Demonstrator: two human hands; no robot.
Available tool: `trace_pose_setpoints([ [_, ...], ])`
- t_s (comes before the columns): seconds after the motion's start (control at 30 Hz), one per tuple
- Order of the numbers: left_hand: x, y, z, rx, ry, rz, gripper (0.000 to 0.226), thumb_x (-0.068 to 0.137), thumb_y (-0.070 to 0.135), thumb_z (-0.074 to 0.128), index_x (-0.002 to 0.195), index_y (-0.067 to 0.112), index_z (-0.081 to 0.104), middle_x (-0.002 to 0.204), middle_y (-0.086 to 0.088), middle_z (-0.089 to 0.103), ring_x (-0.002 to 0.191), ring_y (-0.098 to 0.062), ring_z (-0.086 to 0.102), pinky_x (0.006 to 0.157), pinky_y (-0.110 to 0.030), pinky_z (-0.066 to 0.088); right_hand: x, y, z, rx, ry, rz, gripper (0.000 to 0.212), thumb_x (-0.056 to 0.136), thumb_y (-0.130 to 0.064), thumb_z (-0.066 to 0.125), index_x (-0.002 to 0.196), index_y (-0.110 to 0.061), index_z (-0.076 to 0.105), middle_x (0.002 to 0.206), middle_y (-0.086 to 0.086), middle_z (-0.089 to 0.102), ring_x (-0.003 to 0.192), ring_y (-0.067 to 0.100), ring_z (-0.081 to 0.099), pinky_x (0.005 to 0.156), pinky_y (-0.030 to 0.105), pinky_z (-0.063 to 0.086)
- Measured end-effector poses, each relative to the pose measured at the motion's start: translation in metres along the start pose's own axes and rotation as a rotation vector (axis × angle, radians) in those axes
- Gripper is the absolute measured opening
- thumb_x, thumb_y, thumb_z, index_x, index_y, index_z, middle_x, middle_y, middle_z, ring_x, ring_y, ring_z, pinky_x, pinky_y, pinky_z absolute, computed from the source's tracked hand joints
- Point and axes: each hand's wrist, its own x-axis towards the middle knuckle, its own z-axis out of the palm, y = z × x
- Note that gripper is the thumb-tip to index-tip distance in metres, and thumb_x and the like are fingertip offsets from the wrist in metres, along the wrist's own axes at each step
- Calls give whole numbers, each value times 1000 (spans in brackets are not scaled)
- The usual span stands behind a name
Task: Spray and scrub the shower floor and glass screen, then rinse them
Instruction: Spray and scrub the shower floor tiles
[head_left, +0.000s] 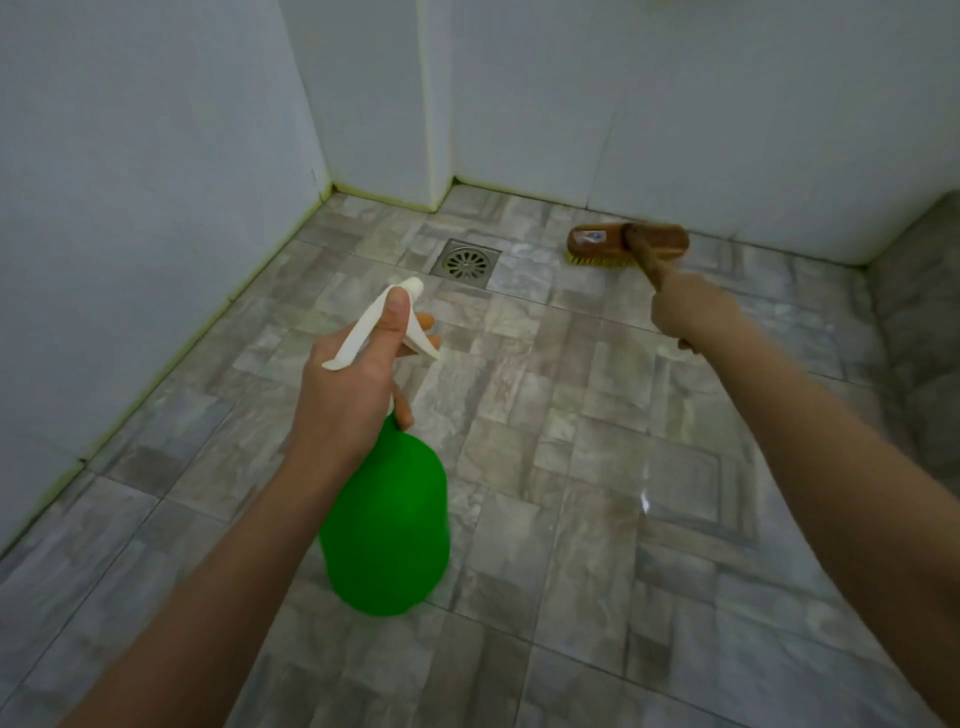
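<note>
Gripping a green spray bottle (387, 525) by its white trigger head, the left hand (348, 395) hides the neck. Ahead of the right hand's (691, 312) closed grip, the scrub brush (626, 244) rests bristles-down on the tiled shower floor (571, 467) beside the drain (466, 262); its handle is blurred.

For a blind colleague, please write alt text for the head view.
The left hand holds a green plastic spray bottle above the grey tiled floor, while the right hand pushes a wooden long-handled scrub brush near the square metal drain.
</note>
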Motion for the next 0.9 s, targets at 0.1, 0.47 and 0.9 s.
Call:
trace_pose_setpoints([
  [0.1, -5, 8, 16, -15, -48, 24, 32, 96, 56, 47, 80, 48, 73, 102, 7, 76, 78, -55, 62, 45, -28, 45, -16, 18, -24, -14, -89, 160, 40, 94, -3, 38, 134, -11, 43, 83, 19, 59, 52, 24, 55, 42, 27, 42],
  [0.47, -20, 25, 61, -44, -115, 77, 33, 97, 55, 46, 77, 57, 72, 99, 7, 76, 89, -54, 65, 49, -31, 45, -41, 78, -42, 21, -90, 307, 24, 92, -5, 43, 112, 0, 57, 65, 16, 60, 52, 24, 54, 48, 28, 42],
  [0.9, -30, 14, 78, 25, -191, 90, 30, 95, 61, 44, 80, 60, 71, 95, 9, 77, 87, -51, 66, 57, -38, 48, -93, 162, -41, 78, -168, 397, 19, 94, -4, 37, 105, -12, 51, 79, 19, 56, 52, 26, 56, 43, 27, 45],
])
